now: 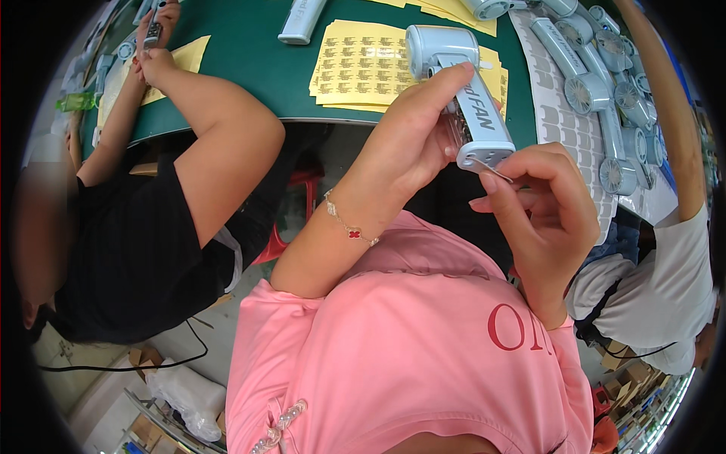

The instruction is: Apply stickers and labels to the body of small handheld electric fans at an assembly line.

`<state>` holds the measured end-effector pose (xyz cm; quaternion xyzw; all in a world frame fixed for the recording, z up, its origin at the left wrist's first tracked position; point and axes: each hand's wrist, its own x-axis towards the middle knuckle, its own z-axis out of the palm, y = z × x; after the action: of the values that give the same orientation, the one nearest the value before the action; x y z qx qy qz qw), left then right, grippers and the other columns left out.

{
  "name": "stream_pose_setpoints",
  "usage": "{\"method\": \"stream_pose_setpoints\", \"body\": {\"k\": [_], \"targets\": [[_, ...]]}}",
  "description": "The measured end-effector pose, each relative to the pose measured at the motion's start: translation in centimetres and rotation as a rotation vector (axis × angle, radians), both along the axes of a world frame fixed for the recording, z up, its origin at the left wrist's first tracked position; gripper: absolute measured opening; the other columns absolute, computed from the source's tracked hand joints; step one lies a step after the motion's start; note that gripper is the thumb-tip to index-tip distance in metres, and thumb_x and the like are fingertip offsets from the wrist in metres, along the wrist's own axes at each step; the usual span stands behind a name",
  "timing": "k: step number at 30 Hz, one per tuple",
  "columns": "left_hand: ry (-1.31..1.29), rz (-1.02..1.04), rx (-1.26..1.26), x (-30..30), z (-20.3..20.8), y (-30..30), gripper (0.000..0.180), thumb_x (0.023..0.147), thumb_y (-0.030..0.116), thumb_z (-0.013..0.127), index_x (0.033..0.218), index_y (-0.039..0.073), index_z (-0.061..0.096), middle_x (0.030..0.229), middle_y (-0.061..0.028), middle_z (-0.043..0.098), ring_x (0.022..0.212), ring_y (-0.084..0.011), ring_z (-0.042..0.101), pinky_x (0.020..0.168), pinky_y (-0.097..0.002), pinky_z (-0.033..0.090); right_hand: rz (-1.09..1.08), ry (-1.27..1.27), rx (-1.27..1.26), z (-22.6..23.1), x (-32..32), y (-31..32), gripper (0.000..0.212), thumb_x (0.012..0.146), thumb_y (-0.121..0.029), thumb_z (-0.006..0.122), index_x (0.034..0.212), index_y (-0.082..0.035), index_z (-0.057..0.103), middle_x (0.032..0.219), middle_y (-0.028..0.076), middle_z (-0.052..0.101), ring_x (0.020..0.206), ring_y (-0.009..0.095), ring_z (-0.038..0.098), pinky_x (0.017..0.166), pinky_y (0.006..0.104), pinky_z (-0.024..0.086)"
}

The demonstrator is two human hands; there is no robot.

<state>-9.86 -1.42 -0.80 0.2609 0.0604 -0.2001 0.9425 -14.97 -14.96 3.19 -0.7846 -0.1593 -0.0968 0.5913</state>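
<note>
My left hand (423, 121) grips a light blue handheld fan (484, 117) by its handle, thumb along the top. The fan's round head (442, 49) points away from me, and the handle's end with small holes faces me. Against that end, my right hand (552, 197) pinches a small thin flat piece (491, 168) between thumb and forefinger. Whether this piece is a sticker I cannot tell. Beneath the fan lies a stack of yellow label sheets (352, 64) with printed rows.
On the green table (249, 83), another light blue fan (302, 19) lies at the far side. Several more fans (586, 94) are heaped at right, beside a grey die-cut sheet (548, 91). A co-worker's hands (155, 64) hold a fan at left; another person's arm (673, 113) reaches in at right.
</note>
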Motion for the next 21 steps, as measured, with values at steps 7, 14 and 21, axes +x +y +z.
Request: {"method": "stream_pose_setpoints", "body": {"k": [7,14,21], "targets": [[0.003,-0.002,-0.009,-0.14,-0.24,-0.11,0.035,0.086,0.023,0.058,0.111,0.001,0.048,0.093,-0.0117,0.059,0.087,-0.0189,0.061,0.068,-0.0329,0.054,-0.009,0.000,0.009,-0.06,-0.16,0.06,0.015,0.073,0.009,0.066,0.085,0.005,0.057,0.081,0.008,0.054,0.064,0.008,0.059,0.052,0.0160,0.051],[-0.002,-0.014,-0.026,-0.19,-0.30,-0.03,0.035,0.086,0.023,0.058,0.111,0.000,0.048,0.092,-0.0114,0.059,0.087,-0.0187,0.061,0.069,-0.0319,0.054,-0.008,-0.020,0.001,-0.12,-0.24,0.15,0.014,0.074,0.010,0.064,0.086,0.006,0.057,0.083,0.008,0.053,0.065,0.009,0.059,0.052,0.0163,0.052],[0.007,-0.019,-0.047,-0.20,-0.31,-0.02,0.035,0.086,0.023,0.059,0.111,0.000,0.048,0.093,-0.0102,0.059,0.088,-0.0191,0.061,0.071,-0.0321,0.053,0.001,-0.026,0.007,0.01,-0.25,0.22,0.014,0.075,0.010,0.064,0.087,0.006,0.057,0.083,0.008,0.053,0.066,0.009,0.059,0.052,0.0165,0.052]]}}
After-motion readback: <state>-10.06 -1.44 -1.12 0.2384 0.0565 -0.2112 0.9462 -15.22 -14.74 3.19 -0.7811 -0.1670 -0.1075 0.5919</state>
